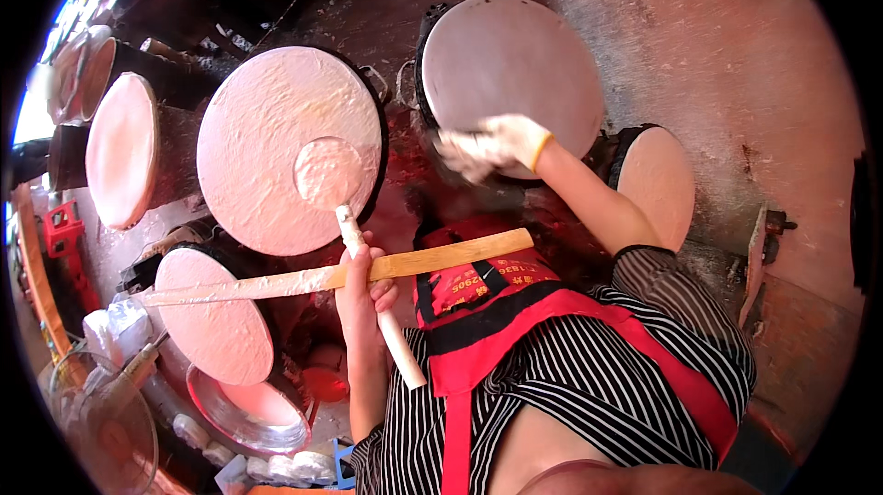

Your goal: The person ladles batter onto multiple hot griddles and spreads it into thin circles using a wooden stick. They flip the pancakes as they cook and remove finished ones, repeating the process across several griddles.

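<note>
My bare left hand is closed around the pale handle of a ladle and a long flat wooden paddle, which cross each other. The paddle's far half is coated in pale paste. The ladle's round bowl lies in a wide round vessel of thick pale batter-like paste. My right hand, in a white glove with a yellow cuff edge, is blurred by motion over the lower edge of a round, smooth grey-pink surface. Its fingers look spread, with nothing visible in them; whether it touches the surface, I cannot tell.
More round pale-topped things stand at the right, far left and lower left. Below the last is a shiny metal basin. A wire strainer, a plastic bag and a red plastic object lie left.
</note>
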Motion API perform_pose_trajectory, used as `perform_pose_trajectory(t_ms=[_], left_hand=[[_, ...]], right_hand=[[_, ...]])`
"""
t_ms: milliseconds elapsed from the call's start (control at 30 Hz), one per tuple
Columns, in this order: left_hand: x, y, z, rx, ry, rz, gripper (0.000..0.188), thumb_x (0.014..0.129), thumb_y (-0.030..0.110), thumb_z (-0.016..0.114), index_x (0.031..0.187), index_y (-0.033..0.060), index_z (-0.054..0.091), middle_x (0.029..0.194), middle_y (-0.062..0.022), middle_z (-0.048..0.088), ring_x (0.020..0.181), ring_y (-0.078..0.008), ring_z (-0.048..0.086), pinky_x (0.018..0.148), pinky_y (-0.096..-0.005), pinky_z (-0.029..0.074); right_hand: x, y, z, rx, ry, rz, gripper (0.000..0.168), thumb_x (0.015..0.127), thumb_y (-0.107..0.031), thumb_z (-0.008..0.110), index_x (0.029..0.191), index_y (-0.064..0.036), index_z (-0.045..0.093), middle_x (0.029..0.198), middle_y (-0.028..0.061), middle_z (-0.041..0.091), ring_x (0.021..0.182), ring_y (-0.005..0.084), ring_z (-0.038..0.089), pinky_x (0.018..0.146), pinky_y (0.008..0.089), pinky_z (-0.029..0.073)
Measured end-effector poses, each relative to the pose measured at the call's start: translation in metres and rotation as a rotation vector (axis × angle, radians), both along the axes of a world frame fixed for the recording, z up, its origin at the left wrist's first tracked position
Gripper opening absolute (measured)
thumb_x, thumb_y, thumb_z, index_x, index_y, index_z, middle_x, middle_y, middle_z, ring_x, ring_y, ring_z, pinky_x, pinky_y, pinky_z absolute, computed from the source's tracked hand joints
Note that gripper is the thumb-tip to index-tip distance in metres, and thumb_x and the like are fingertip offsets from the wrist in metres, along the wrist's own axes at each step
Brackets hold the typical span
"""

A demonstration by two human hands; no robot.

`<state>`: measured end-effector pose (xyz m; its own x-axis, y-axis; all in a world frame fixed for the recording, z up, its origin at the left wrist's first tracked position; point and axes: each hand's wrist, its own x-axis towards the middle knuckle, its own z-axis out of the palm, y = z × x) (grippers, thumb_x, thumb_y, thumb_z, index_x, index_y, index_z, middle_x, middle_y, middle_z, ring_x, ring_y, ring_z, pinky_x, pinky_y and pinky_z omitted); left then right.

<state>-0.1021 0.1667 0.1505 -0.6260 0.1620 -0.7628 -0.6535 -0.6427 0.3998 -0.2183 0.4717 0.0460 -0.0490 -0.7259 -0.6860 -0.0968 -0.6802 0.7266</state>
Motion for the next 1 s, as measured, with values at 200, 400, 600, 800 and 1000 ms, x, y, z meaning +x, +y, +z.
perform_pose_trajectory(t_ms=[200, 400, 600, 800, 1000], left_hand=[[0.012, -0.002, 0.001, 0.071, -0.092, -0.034, 0.026, 0.098, 0.016, 0.052, 0.119, 0.0010, 0.049, 0.083, -0.0005, 0.052, 0.047, -0.0018, 0.033, 0.036, -0.0164, 0.026], [0.032, 0.008, -0.039, 0.117, -0.064, -0.116, 0.033, 0.098, 0.016, 0.052, 0.125, -0.0013, 0.049, 0.087, -0.0022, 0.056, 0.047, -0.0018, 0.031, 0.037, -0.0162, 0.028], [0.039, -0.005, -0.071, 0.569, -0.337, -0.085, 0.029, 0.099, 0.025, 0.049, 0.115, 0.0023, 0.057, 0.069, 0.0010, 0.054, 0.047, -0.0028, 0.039, 0.038, -0.0167, 0.034], [0.023, 0.005, -0.103, 0.694, -0.347, -0.283, 0.029, 0.100, 0.025, 0.045, 0.110, -0.0015, 0.052, 0.070, -0.0028, 0.050, 0.050, -0.0073, 0.043, 0.047, -0.0211, 0.041], [0.046, 0.051, -0.055, 0.449, -0.245, -0.267, 0.026, 0.099, 0.025, 0.048, 0.109, 0.0011, 0.054, 0.076, -0.0036, 0.054, 0.050, -0.0056, 0.044, 0.043, -0.0202, 0.040]], right_hand=[[-0.105, -0.028, 0.005, 0.063, 0.904, -0.624, 0.033, 0.095, -0.006, 0.040, 0.121, 0.015, 0.044, 0.117, 0.0280, 0.053, 0.105, 0.0371, 0.060, 0.089, 0.0440, 0.057], [-0.002, 0.116, 0.054, 1.310, 1.107, -0.292, 0.029, 0.096, -0.009, 0.046, 0.118, 0.010, 0.048, 0.120, 0.0237, 0.054, 0.103, 0.0347, 0.059, 0.082, 0.0379, 0.060], [0.202, 0.271, 0.030, 1.802, 0.459, -0.135, 0.013, 0.091, -0.017, 0.057, 0.095, -0.004, 0.056, 0.078, 0.0098, 0.059, 0.059, 0.0188, 0.058, 0.042, 0.0274, 0.043], [0.385, 0.375, 0.077, 2.152, 0.108, -0.535, 0.015, 0.095, -0.013, 0.052, 0.103, -0.001, 0.055, 0.091, 0.0127, 0.059, 0.072, 0.0212, 0.059, 0.056, 0.0284, 0.049], [0.410, 0.460, 0.056, 1.947, 0.158, -0.520, 0.043, 0.093, -0.006, 0.053, 0.133, 0.004, 0.041, 0.126, 0.0185, 0.053, 0.098, 0.0306, 0.061, 0.084, 0.0396, 0.057]])
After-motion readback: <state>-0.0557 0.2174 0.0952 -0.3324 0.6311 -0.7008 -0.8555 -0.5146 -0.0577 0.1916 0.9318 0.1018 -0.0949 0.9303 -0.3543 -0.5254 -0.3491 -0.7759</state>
